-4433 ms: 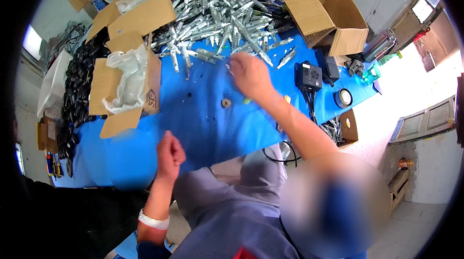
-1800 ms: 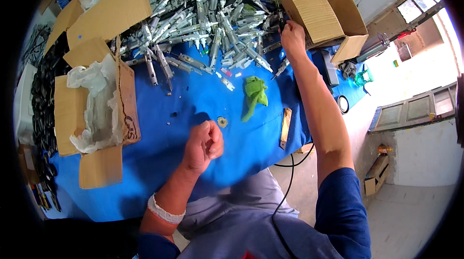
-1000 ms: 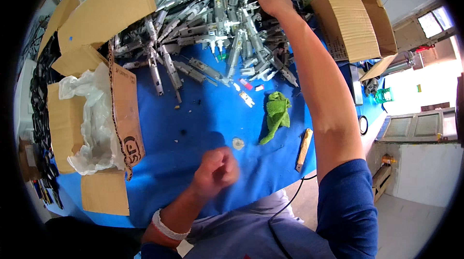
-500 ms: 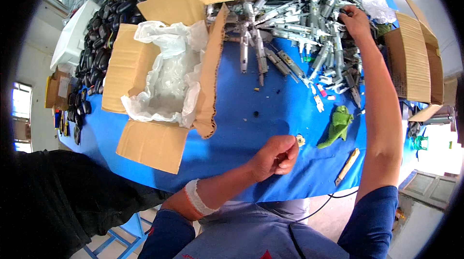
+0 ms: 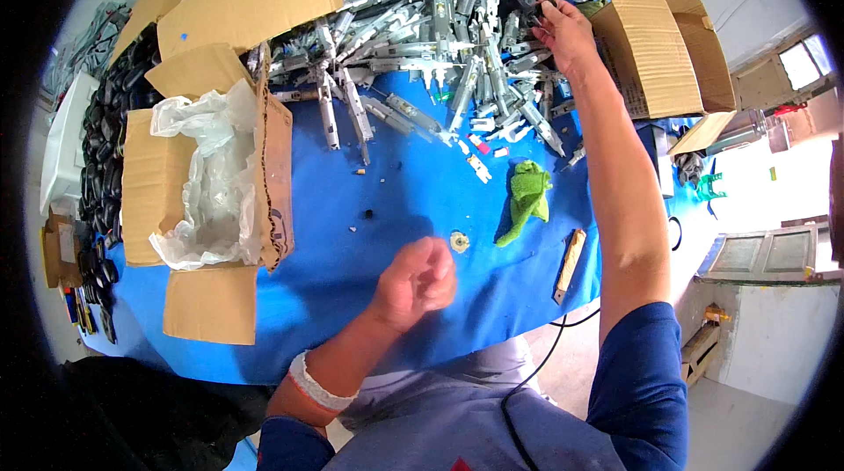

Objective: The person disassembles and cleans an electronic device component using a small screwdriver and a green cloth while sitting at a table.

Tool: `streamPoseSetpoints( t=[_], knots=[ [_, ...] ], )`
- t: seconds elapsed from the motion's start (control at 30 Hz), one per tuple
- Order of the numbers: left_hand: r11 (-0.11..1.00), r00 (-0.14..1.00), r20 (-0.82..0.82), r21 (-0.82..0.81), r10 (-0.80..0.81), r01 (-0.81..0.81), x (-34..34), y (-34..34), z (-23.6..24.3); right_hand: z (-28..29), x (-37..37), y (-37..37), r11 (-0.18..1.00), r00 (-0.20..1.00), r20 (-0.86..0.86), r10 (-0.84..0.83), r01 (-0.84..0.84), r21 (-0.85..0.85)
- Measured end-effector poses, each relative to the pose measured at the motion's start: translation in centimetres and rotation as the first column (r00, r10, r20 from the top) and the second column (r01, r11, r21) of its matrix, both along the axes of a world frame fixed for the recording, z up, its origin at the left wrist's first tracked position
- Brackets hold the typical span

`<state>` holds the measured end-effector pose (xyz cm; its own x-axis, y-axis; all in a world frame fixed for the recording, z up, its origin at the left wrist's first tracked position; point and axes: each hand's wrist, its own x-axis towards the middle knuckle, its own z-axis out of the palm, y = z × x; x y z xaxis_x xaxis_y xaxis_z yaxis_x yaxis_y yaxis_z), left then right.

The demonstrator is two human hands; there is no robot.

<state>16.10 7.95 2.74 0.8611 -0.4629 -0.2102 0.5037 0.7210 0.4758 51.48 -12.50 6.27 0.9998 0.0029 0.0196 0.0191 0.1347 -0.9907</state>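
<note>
My right hand [image 5: 567, 36] reaches to the far right edge of a heap of long grey and silvery parts [image 5: 457, 58]. Its fingers are closed round a small dark thing, mostly hidden, that I cannot make out. Over the near part of the blue table my left hand [image 5: 418, 282] hovers, slightly blurred, its fingers curled and no object showing in them. Just beyond that hand lies a small round yellowish piece [image 5: 459, 242]. Several of the grey parts lie loose at the heap's near side, among small white and red bits [image 5: 478, 144].
An open cardboard box [image 5: 272, 176] lined with white plastic stands left, beside many black rounded pieces [image 5: 101, 154]. Another open carton [image 5: 646, 44] is at the far right. A green cloth [image 5: 527, 198] and a utility knife [image 5: 570, 267] lie near my right forearm.
The whole view has swung to the right, so the table's things sit further left in it. My left hand has lifted a little; the right stays by the heap's right edge.
</note>
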Motion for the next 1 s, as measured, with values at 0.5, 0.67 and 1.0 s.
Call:
streamPoseSetpoints(
  t=[0.5, 0.67, 1.0],
  knots=[
    [1.000, 0.998, 0.057, 0.004, 0.026, -0.027, -0.4, -0.1, -0.3, 4.1, -18.3, -0.1, 0.932, 0.928, 0.270, 0.258, -0.165, -0.324],
    [0.976, 0.978, 0.202, 0.197, 0.051, -0.091, -0.5, -1.1, -0.2, 3.1, -27.7, -1.3, 0.879, 0.845, 0.359, 0.397, -0.237, -0.414],
    [0.717, 0.888, 0.458, 0.633, -0.041, -0.293, -2.0, -2.7, 0.2, 2.3, -34.5, -1.5, 0.692, 0.625, 0.476, 0.619, -0.147, -0.707]
  ],
)
